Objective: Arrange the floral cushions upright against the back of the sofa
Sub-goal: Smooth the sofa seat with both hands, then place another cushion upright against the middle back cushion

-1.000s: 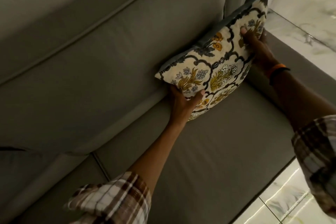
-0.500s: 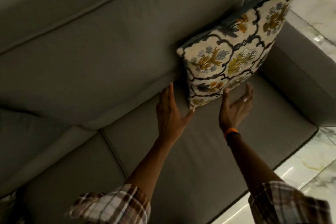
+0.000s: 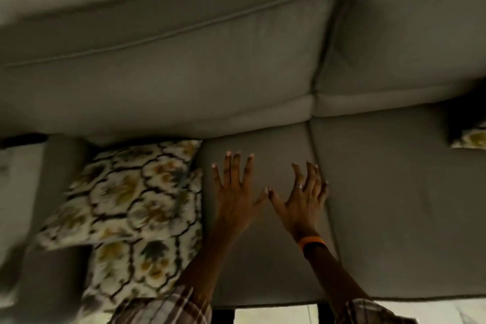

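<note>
hovering over the bare grey seat, left hand and right hand are spread, holding nothing. two floral cushions lie flat at the left end, not yet stood up; another shows at the right edge. the backrest between appears unobstructed.

- We saw a dim, soft, motion-blurred view.
- The floral cushions smeared at left.
- Bright floor glared at the near edge.
</note>
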